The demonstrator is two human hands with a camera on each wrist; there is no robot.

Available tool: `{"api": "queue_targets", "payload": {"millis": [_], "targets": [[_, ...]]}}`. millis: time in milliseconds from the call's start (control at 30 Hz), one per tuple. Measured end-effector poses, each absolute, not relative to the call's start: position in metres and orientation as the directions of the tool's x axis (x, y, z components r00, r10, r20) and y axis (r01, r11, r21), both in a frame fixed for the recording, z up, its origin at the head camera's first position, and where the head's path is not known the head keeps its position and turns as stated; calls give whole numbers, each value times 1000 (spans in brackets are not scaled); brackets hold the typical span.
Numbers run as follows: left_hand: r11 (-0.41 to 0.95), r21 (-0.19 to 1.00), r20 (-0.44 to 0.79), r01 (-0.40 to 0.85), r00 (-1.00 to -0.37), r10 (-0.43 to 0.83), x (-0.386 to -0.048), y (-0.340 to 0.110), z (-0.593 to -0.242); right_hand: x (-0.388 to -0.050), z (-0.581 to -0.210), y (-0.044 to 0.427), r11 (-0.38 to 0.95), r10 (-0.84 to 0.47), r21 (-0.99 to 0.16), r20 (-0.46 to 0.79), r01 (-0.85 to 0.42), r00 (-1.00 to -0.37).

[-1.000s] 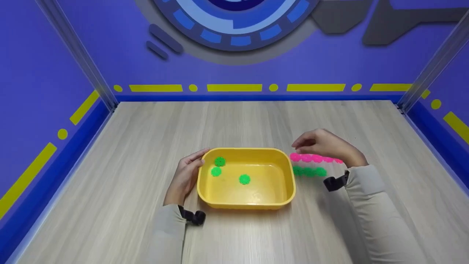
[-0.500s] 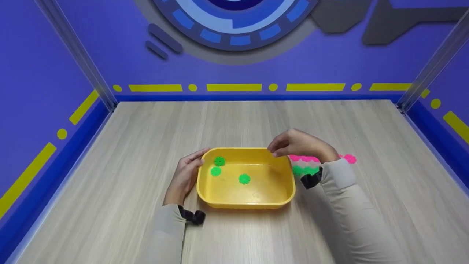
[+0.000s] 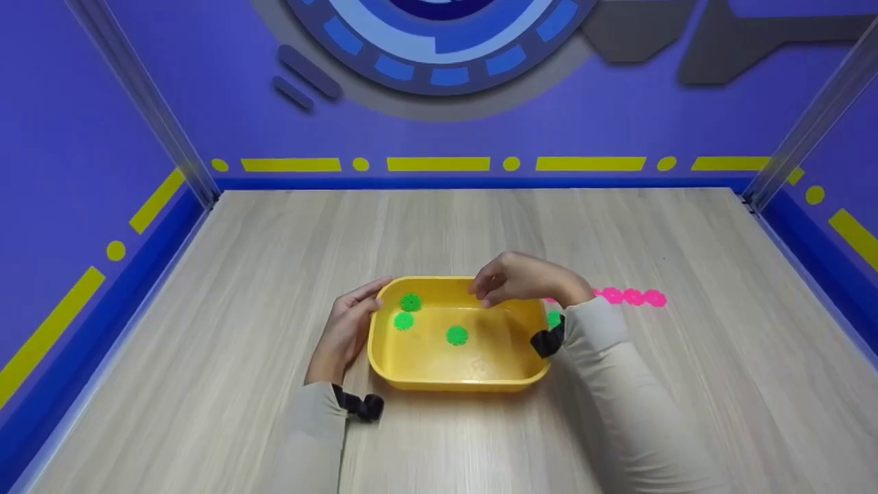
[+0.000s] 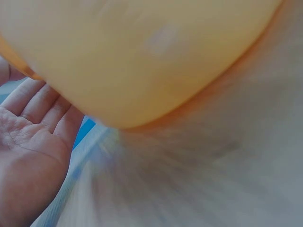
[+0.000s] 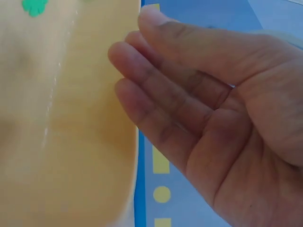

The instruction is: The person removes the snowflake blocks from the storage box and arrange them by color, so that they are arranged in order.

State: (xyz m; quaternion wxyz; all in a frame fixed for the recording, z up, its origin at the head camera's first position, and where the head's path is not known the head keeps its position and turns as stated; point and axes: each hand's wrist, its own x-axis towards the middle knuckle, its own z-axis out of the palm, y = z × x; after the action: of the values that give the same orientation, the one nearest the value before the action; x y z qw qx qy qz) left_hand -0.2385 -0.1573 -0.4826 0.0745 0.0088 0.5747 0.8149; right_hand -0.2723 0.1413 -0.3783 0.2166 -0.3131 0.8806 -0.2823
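A yellow plastic box (image 3: 459, 385) stands on the table, with several green snowflake discs, among them one near its middle (image 3: 457, 335), lying in it. My left hand (image 3: 348, 329) grips its left rim, thumb over the edge and fingers along the outer wall. In the left wrist view, the fingers lie against the box's side (image 4: 142, 61). Over the box's back right part is my right hand (image 3: 528, 278), its fingers loosely bent. The right wrist view shows nothing between that thumb and those fingers. A row of pink snowflake discs (image 3: 634, 297) lies right of the box, partly hidden by my right wrist.
One green disc (image 3: 553, 318) shows beside the box's right wall; the rest of its row is behind my right forearm. The wooden table (image 3: 343, 233) meets purple-blue panels (image 3: 439, 137) at the back and on both sides.
My right hand has moved left from the pink row to over the box, uncovering the row's right end and covering most of the green row. My left hand and the box stay put.
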Motion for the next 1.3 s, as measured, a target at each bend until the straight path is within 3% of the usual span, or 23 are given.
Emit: {"api": "queue_targets", "payload": {"millis": [400,667,1300], "targets": [[-338,933,-79,-119,-988,129,-238,-156,-483,-275,-392,118,618,-722,-648,-244,-445,-648],[-342,933,-79,-117,-989,123,-239,-157,-483,-275,-403,108,668,-683,-635,-316,-388,-658],[-357,928,-81,-111,-992,97,-239,-156,-483,-272,-421,90,702,-681,-555,-342,-446,-648]]}}
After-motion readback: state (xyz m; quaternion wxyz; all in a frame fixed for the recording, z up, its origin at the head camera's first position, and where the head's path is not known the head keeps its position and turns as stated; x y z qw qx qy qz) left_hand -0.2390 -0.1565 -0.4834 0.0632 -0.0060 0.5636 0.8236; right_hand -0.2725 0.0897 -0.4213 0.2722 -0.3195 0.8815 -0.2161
